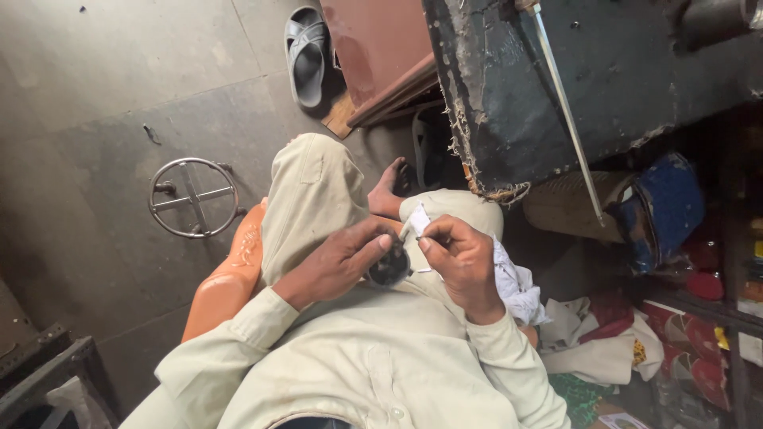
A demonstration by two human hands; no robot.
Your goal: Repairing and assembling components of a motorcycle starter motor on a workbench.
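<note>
Left hand [338,266] grips a round dark metal part [389,268]; right hand [461,258] pinches a white cloth [513,282] against it, above a worn grey stone floor [95,95].

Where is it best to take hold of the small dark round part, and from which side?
Probably by its rim, from the person's left: the dark round part faces up on the lap, the left hand already pinches its edge, and the right hand works above with white cloth.
</note>
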